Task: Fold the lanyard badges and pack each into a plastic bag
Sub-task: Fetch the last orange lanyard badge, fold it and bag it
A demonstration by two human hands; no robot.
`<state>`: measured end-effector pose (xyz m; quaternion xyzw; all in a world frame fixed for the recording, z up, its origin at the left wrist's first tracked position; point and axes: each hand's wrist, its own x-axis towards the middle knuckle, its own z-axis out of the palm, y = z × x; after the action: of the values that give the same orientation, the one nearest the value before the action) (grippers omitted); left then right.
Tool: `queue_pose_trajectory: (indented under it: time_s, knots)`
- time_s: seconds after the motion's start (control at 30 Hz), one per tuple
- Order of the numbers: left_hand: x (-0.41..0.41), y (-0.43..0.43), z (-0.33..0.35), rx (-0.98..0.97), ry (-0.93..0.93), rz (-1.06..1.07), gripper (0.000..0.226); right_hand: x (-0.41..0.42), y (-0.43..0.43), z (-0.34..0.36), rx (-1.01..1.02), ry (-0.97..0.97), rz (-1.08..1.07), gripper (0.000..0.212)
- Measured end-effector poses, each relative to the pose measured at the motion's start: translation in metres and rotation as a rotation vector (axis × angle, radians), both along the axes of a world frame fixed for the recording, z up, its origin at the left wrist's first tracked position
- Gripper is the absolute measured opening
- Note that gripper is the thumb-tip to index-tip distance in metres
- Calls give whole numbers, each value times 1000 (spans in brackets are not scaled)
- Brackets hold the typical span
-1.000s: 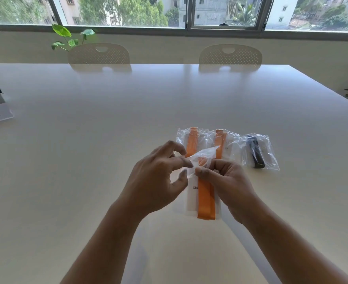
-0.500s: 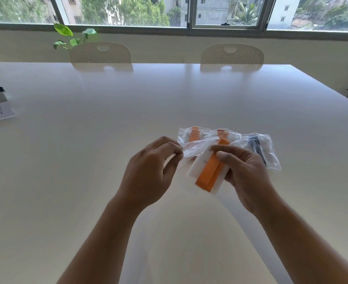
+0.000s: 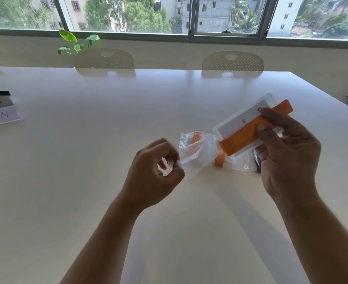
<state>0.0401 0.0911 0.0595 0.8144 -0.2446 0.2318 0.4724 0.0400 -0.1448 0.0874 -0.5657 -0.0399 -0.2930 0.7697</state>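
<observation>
2 hands fill the head view. The left hand (image 3: 146, 181) pinches an edge of the clear plastic bag (image 3: 199, 153), grip curled tight. The right hand (image 3: 287, 158) has its grip closed round the folded lanyard badge (image 3: 242, 134), raised above the counter (image 3: 87, 160) just beside the bag. Best to spread the bag's mouth first, then slide the badge in narrow end leading.

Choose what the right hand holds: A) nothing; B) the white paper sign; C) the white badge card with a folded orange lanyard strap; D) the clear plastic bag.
C: the right hand grips the white badge card with its orange lanyard strap; the left hand pinches the clear plastic bag.
</observation>
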Motion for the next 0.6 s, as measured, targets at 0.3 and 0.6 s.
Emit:
queue_pose_trajectory:
  time_s: [0.3,0.6]
  knots:
    - [-4,-4,2,-33,96,-135,6,6,27,29,-216,-99,174,33]
    - [-3,-6,-1,-154,231,-234,8,6,36,11,-255,-36,219,31]
